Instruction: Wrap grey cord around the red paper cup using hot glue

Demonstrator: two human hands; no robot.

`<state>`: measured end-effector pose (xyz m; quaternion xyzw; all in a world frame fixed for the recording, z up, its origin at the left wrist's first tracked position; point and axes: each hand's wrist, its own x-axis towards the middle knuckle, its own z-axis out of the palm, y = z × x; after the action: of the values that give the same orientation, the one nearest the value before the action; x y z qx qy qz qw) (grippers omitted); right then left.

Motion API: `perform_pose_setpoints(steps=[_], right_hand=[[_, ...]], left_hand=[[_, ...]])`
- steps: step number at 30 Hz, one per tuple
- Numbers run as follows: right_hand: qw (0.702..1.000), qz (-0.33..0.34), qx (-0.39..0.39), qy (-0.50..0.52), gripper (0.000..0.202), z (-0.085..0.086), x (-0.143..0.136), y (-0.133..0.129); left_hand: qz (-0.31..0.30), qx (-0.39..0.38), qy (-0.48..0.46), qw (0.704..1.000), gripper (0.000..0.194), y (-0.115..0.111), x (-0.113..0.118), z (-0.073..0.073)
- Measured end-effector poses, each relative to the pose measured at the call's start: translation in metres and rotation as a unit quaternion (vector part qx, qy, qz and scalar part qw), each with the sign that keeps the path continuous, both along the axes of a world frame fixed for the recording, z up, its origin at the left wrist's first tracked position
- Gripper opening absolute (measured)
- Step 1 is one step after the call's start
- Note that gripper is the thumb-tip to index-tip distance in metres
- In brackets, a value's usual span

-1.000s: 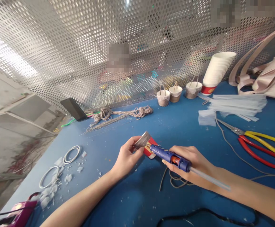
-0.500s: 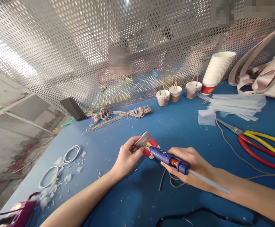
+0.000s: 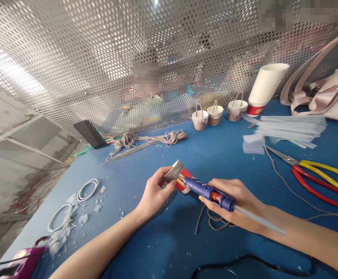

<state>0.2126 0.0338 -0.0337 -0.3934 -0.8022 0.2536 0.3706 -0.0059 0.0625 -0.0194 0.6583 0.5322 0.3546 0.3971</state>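
Note:
Tilted above the blue table, a red and white paper cup (image 3: 185, 185) has grey-brown cord (image 3: 175, 171) wound round one end. My left hand (image 3: 158, 190) is closed on the corded end, fingers behind and thumb in front. A blue hot glue gun (image 3: 201, 188) is gripped in my right hand (image 3: 235, 199). Its nozzle points at the cup wall beside the cord; whether it touches I cannot tell. From the gun's rear sticks a long clear glue stick (image 3: 260, 220). Loose cord (image 3: 212, 222) lies on the table below my right hand.
Small cord-wrapped cups with handles (image 3: 200, 120) and a leaning stack of paper cups (image 3: 267, 87) stand along the perforated metal screen (image 3: 107, 58). Glue sticks (image 3: 292, 130) and red-and-yellow-handled scissors (image 3: 321, 182) lie right. Cord bundles (image 3: 154, 139), a phone (image 3: 90, 133) and white rings (image 3: 87, 190) lie left.
The glue gun has shifted slightly right, its nozzle a little farther along the cup. The cup and my left hand have moved a touch up and left.

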Motion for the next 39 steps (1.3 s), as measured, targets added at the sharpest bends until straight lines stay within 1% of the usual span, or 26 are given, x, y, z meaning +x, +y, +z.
perform_pose_setpoints(steps=[4, 8, 12, 16, 18, 21, 25, 29, 32, 35, 39], right_hand=[[1.0, 0.004, 0.003, -0.004, 0.012, 0.005, 0.001, 0.0], [1.0, -0.004, -0.024, -0.003, 0.014, 0.008, 0.002, 0.0], [0.999, 0.004, -0.04, 0.014, 0.014, 0.009, 0.003, 0.0], [0.998, -0.013, -0.066, 0.003, 0.017, 0.013, 0.003, 0.0], [0.997, -0.011, -0.073, 0.001, 0.016, 0.015, 0.003, 0.0], [0.998, -0.005, -0.07, 0.004, 0.015, 0.014, 0.003, 0.0], [0.998, -0.017, -0.062, 0.006, 0.02, 0.014, 0.004, 0.001], [0.998, -0.004, -0.068, -0.011, 0.016, 0.015, 0.003, 0.001], [0.998, -0.022, -0.065, -0.004, 0.018, 0.016, 0.004, 0.004], [0.994, -0.052, -0.092, 0.021, 0.022, 0.018, 0.006, 0.008], [0.98, -0.074, -0.174, 0.055, 0.028, 0.023, 0.015, 0.016]], left_hand=[[0.0, -0.001, -0.007, 1.0, 0.027, 0.0, 0.0, 0.001], [-0.001, -0.002, -0.004, 1.0, 0.026, 0.0, 0.0, 0.002], [-0.001, -0.001, -0.007, 1.0, 0.027, 0.001, -0.001, 0.002], [0.001, 0.001, -0.01, 1.0, 0.026, 0.001, -0.001, 0.003], [0.002, 0.006, -0.011, 1.0, 0.025, 0.001, -0.001, 0.003], [-0.001, 0.011, -0.009, 1.0, 0.026, 0.001, -0.001, 0.003], [-0.006, 0.01, -0.009, 1.0, 0.024, 0.001, -0.001, 0.004], [0.001, 0.015, -0.006, 1.0, 0.024, 0.001, -0.001, 0.005], [-0.004, 0.009, -0.015, 1.0, 0.024, 0.002, -0.002, 0.005], [-0.005, -0.004, -0.028, 1.0, 0.023, 0.003, -0.003, 0.005], [0.005, -0.016, -0.05, 0.999, 0.023, 0.005, -0.006, 0.005]])
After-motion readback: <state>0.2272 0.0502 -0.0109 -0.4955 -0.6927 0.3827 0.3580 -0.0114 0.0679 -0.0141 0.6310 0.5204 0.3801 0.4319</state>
